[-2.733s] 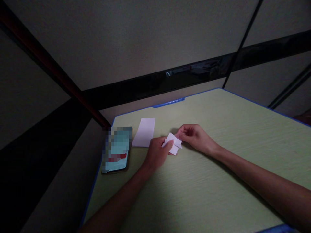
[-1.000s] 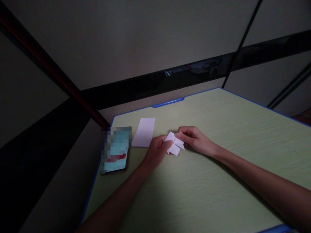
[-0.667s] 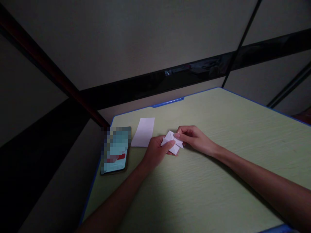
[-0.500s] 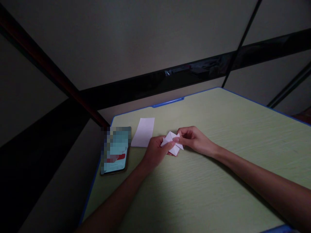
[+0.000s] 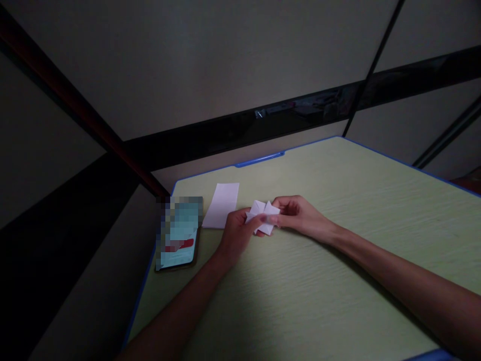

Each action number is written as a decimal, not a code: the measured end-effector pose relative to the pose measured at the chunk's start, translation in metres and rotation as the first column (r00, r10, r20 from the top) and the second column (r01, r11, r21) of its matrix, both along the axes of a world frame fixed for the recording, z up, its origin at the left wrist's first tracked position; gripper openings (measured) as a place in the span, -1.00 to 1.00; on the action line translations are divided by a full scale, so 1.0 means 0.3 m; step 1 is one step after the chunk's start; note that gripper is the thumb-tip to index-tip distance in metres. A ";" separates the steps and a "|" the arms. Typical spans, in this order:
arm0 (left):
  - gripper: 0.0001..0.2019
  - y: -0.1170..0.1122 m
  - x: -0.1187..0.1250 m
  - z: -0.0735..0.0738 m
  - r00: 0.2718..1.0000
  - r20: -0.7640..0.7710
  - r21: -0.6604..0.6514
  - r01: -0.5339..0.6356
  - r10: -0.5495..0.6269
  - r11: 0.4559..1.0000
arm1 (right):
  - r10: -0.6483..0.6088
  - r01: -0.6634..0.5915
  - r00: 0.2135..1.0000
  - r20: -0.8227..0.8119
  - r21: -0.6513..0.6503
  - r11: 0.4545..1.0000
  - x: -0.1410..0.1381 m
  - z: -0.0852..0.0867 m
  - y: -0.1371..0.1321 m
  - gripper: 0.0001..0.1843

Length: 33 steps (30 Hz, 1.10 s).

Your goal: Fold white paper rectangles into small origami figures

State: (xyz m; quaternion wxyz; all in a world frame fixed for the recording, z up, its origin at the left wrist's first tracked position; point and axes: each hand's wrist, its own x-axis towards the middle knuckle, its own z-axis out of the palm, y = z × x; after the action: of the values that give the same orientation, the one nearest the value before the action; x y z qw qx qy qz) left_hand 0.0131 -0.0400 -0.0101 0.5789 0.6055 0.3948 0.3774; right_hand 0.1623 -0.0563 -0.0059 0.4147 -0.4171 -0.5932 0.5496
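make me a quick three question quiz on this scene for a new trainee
1. True or false: the left hand and right hand both touch the folded paper.
2. Which item lies just left of the flat white paper?
3. Fill in the colour: the pale tabletop has a ____ edge.

Key: 1. True. 2. The phone. 3. Blue.

Folded paper (image 5: 258,207) partly hidden by left grip (image 5: 237,234), right grip (image 5: 300,215); phone screen (image 5: 185,218) mostly pixelated; forearms (image 5: 391,268) cut off.
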 end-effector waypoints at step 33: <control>-0.85 0.013 -0.005 -0.013 0.980 0.072 0.084 -0.190 0.185 0.978 | -0.225 0.231 0.971 -0.080 0.075 0.970 -0.005 0.001 0.000 -0.76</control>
State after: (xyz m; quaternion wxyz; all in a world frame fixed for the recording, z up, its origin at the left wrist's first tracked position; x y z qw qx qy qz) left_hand 0.0114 -0.0361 -0.0141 0.5249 0.5789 0.4138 0.4670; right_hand 0.1609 -0.0562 -0.0057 0.5132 -0.4451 -0.5485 0.4874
